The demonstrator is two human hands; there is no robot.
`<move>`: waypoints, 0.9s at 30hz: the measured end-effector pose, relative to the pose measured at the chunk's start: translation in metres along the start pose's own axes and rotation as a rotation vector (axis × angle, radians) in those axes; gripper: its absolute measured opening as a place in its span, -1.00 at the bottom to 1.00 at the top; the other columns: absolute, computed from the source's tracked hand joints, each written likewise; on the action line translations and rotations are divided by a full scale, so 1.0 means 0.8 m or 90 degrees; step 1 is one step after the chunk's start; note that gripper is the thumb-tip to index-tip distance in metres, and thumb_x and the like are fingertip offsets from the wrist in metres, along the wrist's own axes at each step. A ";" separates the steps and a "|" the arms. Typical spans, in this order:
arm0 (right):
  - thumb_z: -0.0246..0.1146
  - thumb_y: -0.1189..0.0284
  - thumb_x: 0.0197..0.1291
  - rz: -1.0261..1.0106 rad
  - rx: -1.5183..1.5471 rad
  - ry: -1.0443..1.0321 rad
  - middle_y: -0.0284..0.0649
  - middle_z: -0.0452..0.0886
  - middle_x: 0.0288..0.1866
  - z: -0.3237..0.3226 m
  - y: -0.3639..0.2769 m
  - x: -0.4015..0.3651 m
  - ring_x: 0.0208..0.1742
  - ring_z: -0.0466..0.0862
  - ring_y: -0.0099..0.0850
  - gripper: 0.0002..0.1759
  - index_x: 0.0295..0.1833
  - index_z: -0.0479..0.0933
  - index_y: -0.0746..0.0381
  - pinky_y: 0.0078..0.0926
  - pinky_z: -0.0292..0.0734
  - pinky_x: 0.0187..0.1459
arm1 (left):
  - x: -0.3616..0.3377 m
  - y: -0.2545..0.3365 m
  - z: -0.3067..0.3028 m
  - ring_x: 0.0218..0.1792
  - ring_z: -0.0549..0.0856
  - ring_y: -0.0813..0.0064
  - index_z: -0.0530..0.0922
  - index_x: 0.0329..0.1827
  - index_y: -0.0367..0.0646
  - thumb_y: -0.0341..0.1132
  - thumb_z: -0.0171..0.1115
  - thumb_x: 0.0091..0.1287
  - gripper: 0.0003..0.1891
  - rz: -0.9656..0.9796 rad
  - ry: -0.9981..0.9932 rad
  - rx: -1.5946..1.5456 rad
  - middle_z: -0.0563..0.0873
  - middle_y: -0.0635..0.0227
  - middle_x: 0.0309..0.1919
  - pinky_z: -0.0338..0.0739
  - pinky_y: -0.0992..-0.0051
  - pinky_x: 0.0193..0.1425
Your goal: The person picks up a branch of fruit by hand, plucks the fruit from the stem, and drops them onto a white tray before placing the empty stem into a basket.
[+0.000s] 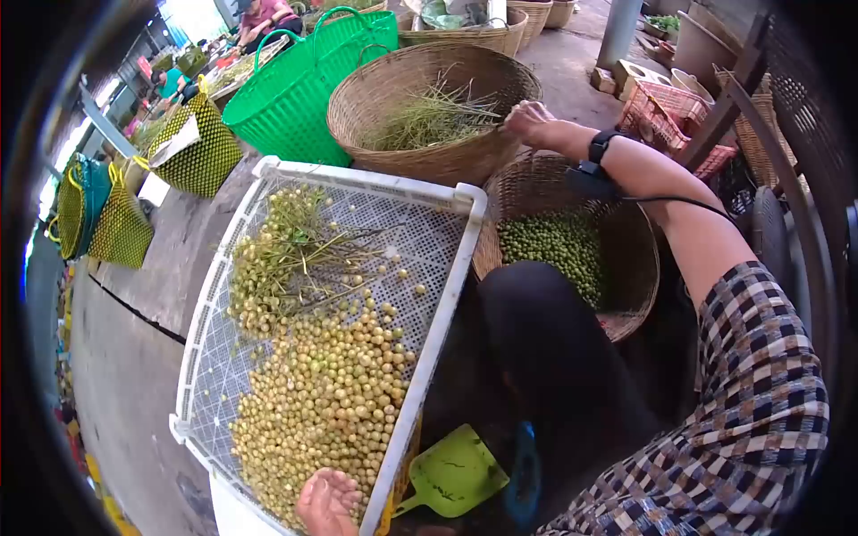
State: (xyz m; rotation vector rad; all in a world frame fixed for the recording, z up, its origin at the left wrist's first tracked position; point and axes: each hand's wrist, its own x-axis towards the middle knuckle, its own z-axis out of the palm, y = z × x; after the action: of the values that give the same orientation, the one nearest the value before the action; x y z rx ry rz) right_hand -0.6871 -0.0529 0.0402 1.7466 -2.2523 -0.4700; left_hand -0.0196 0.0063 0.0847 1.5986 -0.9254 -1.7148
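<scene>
My left hand [329, 503] lies palm up at the near edge of a heap of small round yellow-brown fruits [326, 393], its fingers loosely bent and nothing plainly held. The fruits rest in a white perforated tray [438, 241]; a bunch of leafy stems with fruits [281, 259] lies at the tray's far end. Stretched forward, my right hand [529, 123] is at the right rim of a wide wicker basket [429, 165] that contains thin green stems [438, 121]. Its fingers are curled together, and what they hold, if anything, is hidden.
Beside my knee, a deeper basket [639, 259] holds small green fruits [554, 250]. A green dustpan [458, 472] lies right of the tray. A green plastic basket [277, 103], woven bags [197, 147] and a red crate [666, 112] stand around. People [264, 18] sit farther back.
</scene>
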 end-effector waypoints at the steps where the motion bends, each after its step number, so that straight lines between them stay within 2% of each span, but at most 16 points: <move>1: 0.21 0.52 -0.16 -0.021 0.013 -0.006 -0.07 0.66 -0.33 0.005 0.002 0.023 -0.24 0.68 -0.15 -0.83 -0.38 0.66 0.22 -0.26 0.61 -0.24 | -0.010 0.013 0.026 -0.29 0.65 0.36 0.49 -0.01 -0.31 -0.36 0.08 0.34 -0.76 -0.022 0.033 -0.023 0.65 0.19 -0.25 0.58 0.44 -0.23; 3: 0.22 0.51 -0.17 0.043 0.019 0.026 -0.04 0.65 -0.31 -0.018 -0.022 0.021 -0.23 0.68 -0.10 -0.80 -0.33 0.65 0.20 -0.23 0.61 -0.23 | -0.006 0.005 0.020 -0.27 0.65 0.36 0.48 0.01 -0.29 -0.35 0.09 0.34 -0.74 -0.033 0.060 -0.056 0.65 0.20 -0.24 0.58 0.42 -0.21; 4: 0.27 0.49 -0.16 0.046 -0.032 0.081 -0.09 0.68 -0.34 -0.025 -0.040 0.023 -0.24 0.71 -0.18 -0.81 -0.33 0.67 0.21 -0.26 0.61 -0.26 | 0.009 -0.007 0.008 -0.32 0.66 0.36 0.48 -0.03 -0.31 -0.34 0.09 0.34 -0.76 0.012 0.023 -0.043 0.65 0.20 -0.29 0.59 0.45 -0.29; 5: 0.26 0.46 -0.17 0.026 0.036 0.097 -0.04 0.67 -0.31 -0.057 -0.065 0.015 -0.19 0.69 -0.17 -0.81 -0.34 0.65 0.23 -0.22 0.60 -0.24 | 0.016 -0.019 -0.003 -0.37 0.67 0.36 0.48 -0.08 -0.34 -0.34 0.09 0.34 -0.77 0.055 -0.009 -0.029 0.64 0.20 -0.35 0.60 0.47 -0.38; 7: 0.24 0.43 -0.16 -0.015 0.145 0.108 0.01 0.65 -0.32 -0.075 -0.111 0.029 -0.18 0.68 -0.14 -0.82 -0.37 0.64 0.22 -0.17 0.57 -0.21 | 0.018 -0.020 0.000 -0.39 0.66 0.35 0.48 -0.10 -0.32 -0.34 0.08 0.31 -0.78 0.072 -0.018 -0.019 0.63 0.19 -0.33 0.59 0.48 -0.42; 10: 0.24 0.36 -0.09 -0.107 0.394 0.079 -0.07 0.64 -0.39 -0.145 -0.205 0.014 -0.27 0.67 -0.20 -0.81 -0.31 0.65 0.14 -0.16 0.51 -0.21 | 0.026 -0.020 0.002 -0.40 0.66 0.37 0.48 -0.11 -0.31 -0.37 0.09 0.30 -0.80 0.056 0.003 -0.034 0.64 0.19 -0.34 0.59 0.49 -0.42; 11: 0.14 0.33 -0.03 -0.135 0.458 0.047 0.01 0.64 -0.37 -0.157 -0.234 0.016 -0.28 0.66 -0.05 -0.76 -0.34 0.62 0.22 -0.13 0.54 -0.20 | 0.027 -0.020 0.002 -0.40 0.66 0.37 0.48 -0.11 -0.31 -0.37 0.09 0.30 -0.80 0.054 0.011 -0.044 0.64 0.19 -0.34 0.59 0.49 -0.42; 14: 0.10 0.35 0.01 -0.295 0.563 0.047 0.08 0.62 -0.43 -0.193 -0.312 0.026 -0.32 0.65 -0.01 -0.76 -0.46 0.59 0.26 -0.10 0.54 -0.24 | 0.030 -0.018 0.003 -0.41 0.67 0.41 0.49 -0.12 -0.31 -0.36 0.12 0.30 -0.80 0.035 -0.004 -0.051 0.65 0.20 -0.35 0.57 0.53 -0.44; 16: 0.12 0.35 -0.01 -0.241 0.607 0.098 0.09 0.61 -0.44 -0.196 -0.372 0.038 -0.35 0.65 0.01 -0.77 -0.48 0.59 0.29 -0.11 0.55 -0.27 | 0.039 -0.027 -0.005 -0.42 0.67 0.42 0.50 -0.12 -0.30 -0.35 0.12 0.30 -0.80 0.034 -0.003 -0.050 0.65 0.21 -0.36 0.55 0.56 -0.46; 19: 0.13 0.39 -0.04 -0.225 0.663 0.085 0.07 0.62 -0.44 -0.194 -0.445 0.054 -0.37 0.66 0.02 -0.79 -0.49 0.59 0.29 -0.13 0.57 -0.27 | 0.038 -0.030 -0.010 -0.46 0.66 0.46 0.51 -0.12 -0.29 -0.34 0.12 0.30 -0.80 0.023 0.008 -0.066 0.65 0.24 -0.38 0.49 0.62 -0.53; 21: 0.15 0.46 -0.10 -0.240 0.609 0.056 0.04 0.64 -0.41 -0.191 -0.485 0.048 -0.38 0.67 -0.02 -0.85 -0.49 0.61 0.27 -0.18 0.60 -0.29 | 0.038 -0.030 -0.016 -0.48 0.65 0.47 0.51 -0.12 -0.29 -0.34 0.11 0.31 -0.80 0.030 0.002 -0.068 0.65 0.24 -0.38 0.47 0.63 -0.55; 22: 0.18 0.53 -0.14 -0.308 0.366 0.055 -0.02 0.67 -0.37 -0.176 -0.509 0.060 -0.33 0.70 -0.09 -0.87 -0.46 0.64 0.25 -0.24 0.62 -0.30 | 0.040 -0.033 -0.022 -0.48 0.64 0.47 0.50 -0.12 -0.30 -0.35 0.10 0.32 -0.80 0.031 -0.008 -0.074 0.65 0.23 -0.38 0.47 0.62 -0.55; 25: 0.22 0.57 -0.17 -0.273 0.381 0.128 -0.08 0.68 -0.36 -0.182 -0.539 0.049 -0.30 0.72 -0.14 -0.86 -0.42 0.65 0.25 -0.29 0.61 -0.35 | 0.043 -0.036 -0.028 -0.47 0.64 0.47 0.50 -0.10 -0.32 -0.35 0.09 0.31 -0.79 0.035 -0.009 -0.083 0.66 0.22 -0.37 0.47 0.62 -0.55; 27: 0.21 0.58 -0.14 -0.265 0.363 0.078 -0.11 0.68 -0.37 -0.178 -0.549 0.051 -0.25 0.72 -0.15 -0.84 -0.37 0.65 0.26 -0.31 0.61 -0.34 | 0.041 -0.036 -0.029 -0.47 0.64 0.47 0.50 -0.09 -0.33 -0.36 0.10 0.31 -0.78 0.025 0.003 -0.083 0.66 0.21 -0.36 0.47 0.61 -0.54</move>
State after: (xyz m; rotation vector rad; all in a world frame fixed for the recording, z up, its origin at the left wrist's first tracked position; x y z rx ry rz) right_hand -0.2522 -0.2067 -0.0050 2.4574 -2.0556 0.2403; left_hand 0.0016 -0.0060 0.0414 1.4901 -0.8194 -1.7081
